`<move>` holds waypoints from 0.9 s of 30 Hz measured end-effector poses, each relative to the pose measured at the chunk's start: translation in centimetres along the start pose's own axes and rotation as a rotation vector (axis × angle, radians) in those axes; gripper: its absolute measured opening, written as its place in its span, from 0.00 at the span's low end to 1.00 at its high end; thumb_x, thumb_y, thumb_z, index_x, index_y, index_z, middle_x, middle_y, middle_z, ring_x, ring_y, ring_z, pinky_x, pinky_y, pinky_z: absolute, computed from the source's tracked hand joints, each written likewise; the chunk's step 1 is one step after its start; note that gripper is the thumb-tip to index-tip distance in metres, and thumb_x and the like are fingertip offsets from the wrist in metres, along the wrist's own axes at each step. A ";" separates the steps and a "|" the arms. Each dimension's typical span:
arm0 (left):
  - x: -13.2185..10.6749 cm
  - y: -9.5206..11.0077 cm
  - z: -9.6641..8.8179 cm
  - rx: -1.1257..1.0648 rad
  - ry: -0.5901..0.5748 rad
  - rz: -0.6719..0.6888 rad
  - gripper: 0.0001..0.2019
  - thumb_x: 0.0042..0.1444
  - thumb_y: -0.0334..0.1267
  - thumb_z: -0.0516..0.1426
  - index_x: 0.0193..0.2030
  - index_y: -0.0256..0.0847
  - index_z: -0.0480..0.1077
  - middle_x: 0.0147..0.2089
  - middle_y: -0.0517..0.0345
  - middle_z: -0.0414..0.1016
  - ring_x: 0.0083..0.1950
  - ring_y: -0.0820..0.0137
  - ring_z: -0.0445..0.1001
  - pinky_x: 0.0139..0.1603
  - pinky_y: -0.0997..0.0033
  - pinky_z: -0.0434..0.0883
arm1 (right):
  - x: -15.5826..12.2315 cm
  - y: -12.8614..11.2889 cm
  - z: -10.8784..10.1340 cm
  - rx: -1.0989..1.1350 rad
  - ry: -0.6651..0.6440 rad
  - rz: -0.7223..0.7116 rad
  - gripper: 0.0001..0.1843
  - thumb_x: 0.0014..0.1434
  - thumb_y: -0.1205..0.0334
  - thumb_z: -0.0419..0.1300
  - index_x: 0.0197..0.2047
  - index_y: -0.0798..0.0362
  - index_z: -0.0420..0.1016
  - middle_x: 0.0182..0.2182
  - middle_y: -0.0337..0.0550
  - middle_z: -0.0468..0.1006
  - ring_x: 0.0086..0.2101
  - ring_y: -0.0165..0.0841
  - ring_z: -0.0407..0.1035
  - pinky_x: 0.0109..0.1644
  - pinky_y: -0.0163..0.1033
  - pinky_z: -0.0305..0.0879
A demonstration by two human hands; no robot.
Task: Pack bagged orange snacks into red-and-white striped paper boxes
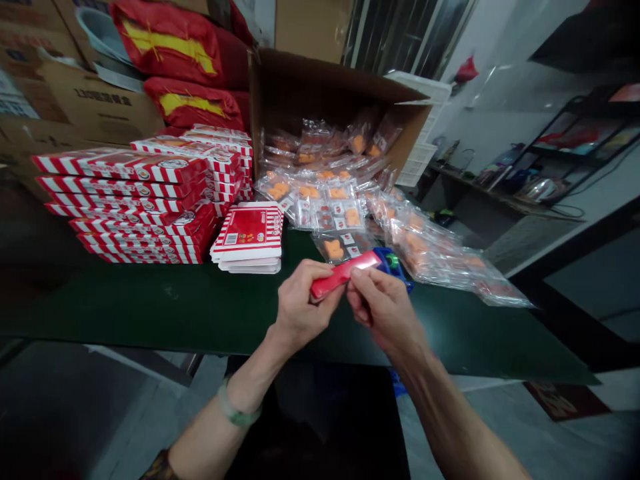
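1. The red piece, long, flat and glossy, is held in the air between both hands, tilted with its far end higher.
2. The left hand has its fingers closed round the near, lower end. The right hand pinches the piece from the other side, fingers shut on its edge about midway along.
3. Just beyond the right fingers, partly hidden by them, lies a blue object with a green spot; what it is I cannot tell.
4. Below the fingers is the green tabletop.
5. Beyond the left fingers sits a low pile of flat cartons, and further left a tall stack of striped boxes.
6. Beyond and right of the right fingers, clear packets of orange pieces spill from a tipped cardboard box.
7. Risks, as I judge them:
   - The glossy surface may slide out of the pinch if either grip loosens.
   - Pulling the ends unevenly could crease or twist the piece.
   - A dropped piece could land among the packets and push them towards the tabletop's edge.
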State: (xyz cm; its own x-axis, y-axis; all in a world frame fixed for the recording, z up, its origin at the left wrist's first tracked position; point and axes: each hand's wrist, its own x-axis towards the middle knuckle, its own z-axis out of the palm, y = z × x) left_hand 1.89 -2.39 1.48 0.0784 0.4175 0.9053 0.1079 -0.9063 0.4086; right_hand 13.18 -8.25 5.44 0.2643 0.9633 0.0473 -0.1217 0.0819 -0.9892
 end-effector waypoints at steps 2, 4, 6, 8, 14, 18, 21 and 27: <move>-0.5 0.5 0.3 -0.030 0.003 0.036 0.11 0.49 0.29 0.62 0.37 0.39 0.65 0.35 0.54 0.76 0.36 0.71 0.76 0.35 0.74 0.73 | -0.4 0.1 -0.3 -0.083 0.104 0.013 0.22 0.49 0.48 0.63 0.18 0.55 0.62 0.12 0.31 0.61 0.12 0.19 0.51 0.15 0.28 0.42; -1.0 0.9 0.7 -0.026 0.010 0.059 0.11 0.49 0.29 0.62 0.38 0.40 0.65 0.36 0.53 0.76 0.37 0.71 0.76 0.35 0.73 0.73 | -1.0 0.5 -0.7 -0.132 0.169 0.029 0.24 0.47 0.47 0.64 0.16 0.55 0.61 0.11 0.32 0.60 0.12 0.19 0.50 0.14 0.27 0.42; -1.4 1.2 1.0 -0.010 0.019 0.070 0.10 0.50 0.29 0.61 0.38 0.41 0.66 0.37 0.53 0.77 0.37 0.71 0.76 0.35 0.73 0.74 | -1.5 0.8 -1.0 -0.099 0.180 0.076 0.25 0.46 0.45 0.64 0.15 0.55 0.61 0.10 0.31 0.59 0.11 0.19 0.50 0.14 0.28 0.43; -1.7 1.6 1.3 0.000 0.025 0.084 0.09 0.50 0.28 0.61 0.37 0.41 0.66 0.37 0.53 0.77 0.38 0.71 0.77 0.35 0.73 0.74 | -1.7 1.1 -1.1 0.016 0.144 0.181 0.25 0.47 0.45 0.63 0.15 0.54 0.60 0.09 0.31 0.58 0.11 0.20 0.50 0.14 0.29 0.46; -1.6 2.8 1.0 0.041 0.107 0.063 0.09 0.49 0.27 0.61 0.35 0.39 0.67 0.38 0.53 0.77 0.36 0.72 0.77 0.35 0.74 0.74 | -1.4 1.5 -0.2 0.174 0.082 0.300 0.29 0.47 0.40 0.60 0.13 0.52 0.54 0.08 0.30 0.54 0.10 0.22 0.49 0.12 0.30 0.46; -1.5 3.2 0.4 0.015 0.160 0.023 0.10 0.46 0.25 0.62 0.34 0.38 0.68 0.37 0.54 0.76 0.36 0.72 0.77 0.37 0.72 0.75 | -1.4 2.3 0.3 0.155 0.089 0.195 0.30 0.46 0.38 0.62 0.14 0.53 0.54 0.08 0.29 0.54 0.10 0.21 0.49 0.13 0.29 0.46; -1.4 3.5 -0.4 -0.033 0.167 -0.044 0.10 0.45 0.24 0.63 0.32 0.38 0.68 0.37 0.54 0.76 0.36 0.72 0.77 0.37 0.71 0.75 | -1.3 3.5 0.6 0.182 0.083 0.114 0.31 0.42 0.35 0.62 0.15 0.53 0.54 0.09 0.27 0.53 0.11 0.20 0.48 0.14 0.29 0.46; -1.3 2.7 -2.4 -0.192 0.226 -0.300 0.09 0.45 0.27 0.64 0.31 0.38 0.69 0.36 0.56 0.77 0.37 0.72 0.77 0.39 0.71 0.75 | 0.3 5.4 -0.2 -0.028 0.237 0.006 0.29 0.36 0.40 0.68 0.19 0.53 0.57 0.11 0.28 0.58 0.14 0.20 0.51 0.16 0.28 0.47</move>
State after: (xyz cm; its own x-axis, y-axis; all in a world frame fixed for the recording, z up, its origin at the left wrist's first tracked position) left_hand -0.26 -5.57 1.67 -0.1505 0.6594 0.7365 -0.0957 -0.7512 0.6530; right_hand 12.80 -7.58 0.04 0.4816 0.8763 0.0104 -0.0986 0.0660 -0.9929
